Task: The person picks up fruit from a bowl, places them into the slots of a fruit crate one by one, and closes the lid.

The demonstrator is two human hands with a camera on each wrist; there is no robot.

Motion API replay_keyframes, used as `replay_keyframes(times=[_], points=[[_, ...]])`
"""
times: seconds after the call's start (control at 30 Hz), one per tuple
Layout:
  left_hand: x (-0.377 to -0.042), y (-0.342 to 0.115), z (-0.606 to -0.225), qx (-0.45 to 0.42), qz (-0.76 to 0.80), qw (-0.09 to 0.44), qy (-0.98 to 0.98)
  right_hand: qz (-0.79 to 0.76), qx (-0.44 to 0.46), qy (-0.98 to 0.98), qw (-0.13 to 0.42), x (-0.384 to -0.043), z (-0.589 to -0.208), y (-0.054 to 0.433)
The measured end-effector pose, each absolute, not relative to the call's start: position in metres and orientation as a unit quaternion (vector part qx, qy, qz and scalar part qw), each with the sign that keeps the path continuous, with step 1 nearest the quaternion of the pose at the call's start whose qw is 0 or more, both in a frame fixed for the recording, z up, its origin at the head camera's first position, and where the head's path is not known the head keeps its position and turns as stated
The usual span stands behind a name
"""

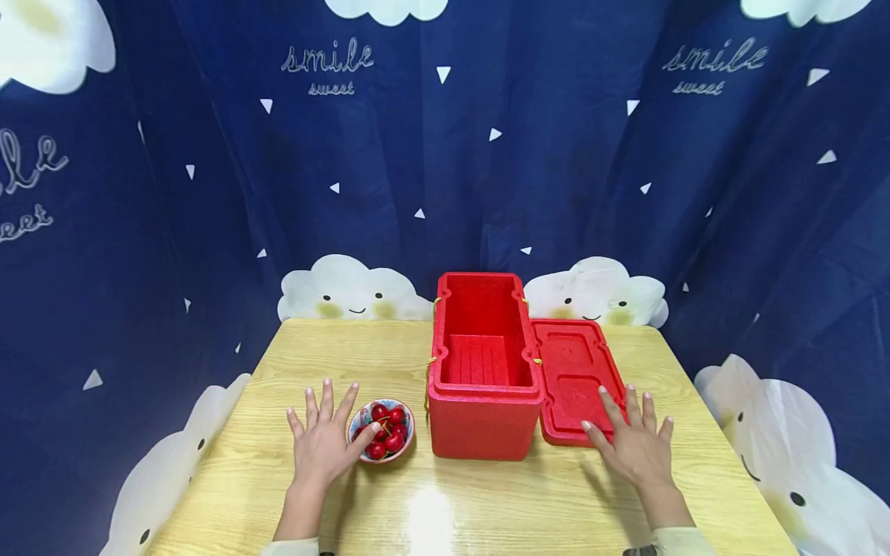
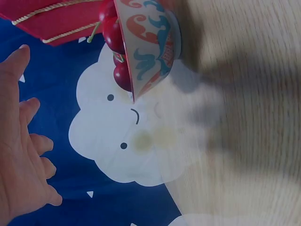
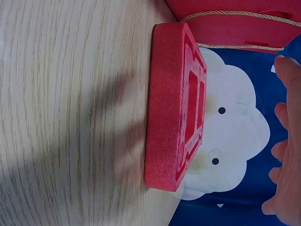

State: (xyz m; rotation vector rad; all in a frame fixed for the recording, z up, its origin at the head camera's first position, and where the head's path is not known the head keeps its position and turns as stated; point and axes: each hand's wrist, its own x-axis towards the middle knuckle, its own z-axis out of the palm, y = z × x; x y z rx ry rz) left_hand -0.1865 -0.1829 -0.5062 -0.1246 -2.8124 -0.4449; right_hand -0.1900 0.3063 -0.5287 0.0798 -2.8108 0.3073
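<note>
Cherries (image 1: 394, 442) fill a bowl (image 2: 153, 49) near an open box (image 1: 484, 426).

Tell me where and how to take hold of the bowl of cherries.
Probably best with the left hand, from the left, since the red box stands on the other side. Grip the bowl by its outer wall, just below the rim: it sits upright, the wall flares above a narrower foot, and cherries heap past the rim.

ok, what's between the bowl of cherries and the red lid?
The open red box. The head view shows it standing on the table between the bowl and the lid.
</note>
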Motion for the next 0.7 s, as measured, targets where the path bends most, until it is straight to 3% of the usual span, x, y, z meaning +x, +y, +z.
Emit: replay_keyframes(times=[0.7], points=[[-0.179, -0.176, -0.525, -0.061, -0.244, 0.205, -0.946, 0.256, 0.035, -0.952, 0.166, -0.183, -0.511, 0.275]])
